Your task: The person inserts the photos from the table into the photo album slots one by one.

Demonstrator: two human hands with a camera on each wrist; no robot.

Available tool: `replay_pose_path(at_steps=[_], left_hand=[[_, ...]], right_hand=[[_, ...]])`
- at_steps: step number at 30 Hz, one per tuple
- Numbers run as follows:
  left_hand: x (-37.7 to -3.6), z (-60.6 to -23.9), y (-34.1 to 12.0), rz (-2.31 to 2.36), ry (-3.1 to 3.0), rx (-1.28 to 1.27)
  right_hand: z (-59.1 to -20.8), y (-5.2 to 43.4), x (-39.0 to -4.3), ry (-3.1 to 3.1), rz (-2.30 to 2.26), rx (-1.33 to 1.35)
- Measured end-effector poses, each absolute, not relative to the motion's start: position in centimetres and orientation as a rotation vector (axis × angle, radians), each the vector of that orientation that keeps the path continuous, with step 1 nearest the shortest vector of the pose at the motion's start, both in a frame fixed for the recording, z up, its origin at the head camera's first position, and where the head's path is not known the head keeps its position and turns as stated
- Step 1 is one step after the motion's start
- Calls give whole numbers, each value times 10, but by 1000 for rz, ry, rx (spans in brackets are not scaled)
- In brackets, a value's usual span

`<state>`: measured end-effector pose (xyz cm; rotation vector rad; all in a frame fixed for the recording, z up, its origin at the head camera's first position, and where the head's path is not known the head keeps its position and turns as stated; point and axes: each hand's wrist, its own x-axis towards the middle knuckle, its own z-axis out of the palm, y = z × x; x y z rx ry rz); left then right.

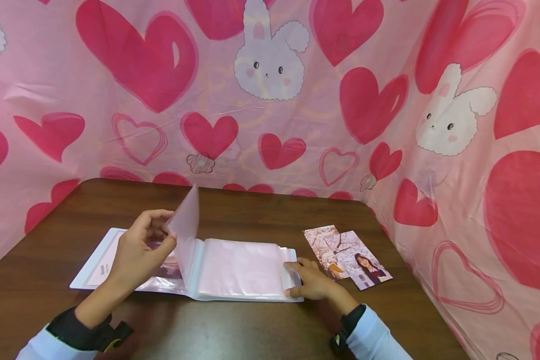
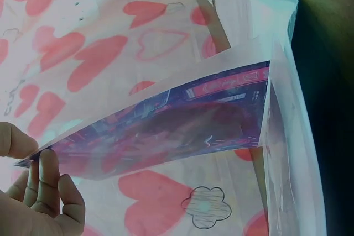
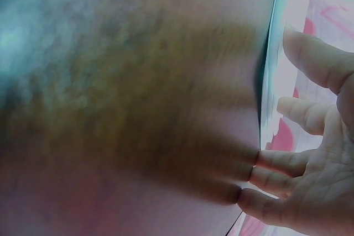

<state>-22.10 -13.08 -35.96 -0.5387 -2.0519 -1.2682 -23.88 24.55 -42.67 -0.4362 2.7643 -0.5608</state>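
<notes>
A photo album (image 1: 240, 267) with clear sleeve pages lies spread on the brown table. My left hand (image 1: 137, 252) pinches the outer edge of one sleeve page (image 1: 187, 230) between thumb and fingers, and that page stands nearly upright by the spine. In the left wrist view, a purple and pink printed picture (image 2: 199, 114) shows in the raised sleeve. Pale pink pages fill the album's right side. My right hand (image 1: 312, 282) rests at the album's right edge; in the right wrist view its fingertips (image 3: 265, 200) touch that edge, fairly straight and spread.
Two overlapping photo cards lie right of the album: one with pink blossoms (image 1: 320, 242), the other with a dark-haired person (image 1: 364, 262) under blossoms. A pink cloth (image 1: 270, 135) with hearts and rabbits hangs behind the wooden table (image 1: 234, 330) and along its right side.
</notes>
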Motion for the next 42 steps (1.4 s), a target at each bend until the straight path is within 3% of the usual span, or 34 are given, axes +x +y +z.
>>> replay_pose_path(at_steps=[22,42], left_hand=[[-221,-357,-162,-1118,-2361,-285],[-230,-383,-199,-985,-2822,-147]], right_hand=[[-425,245,-238,2761,-571,-439],[-424,245,-236,2749,-596,-438]])
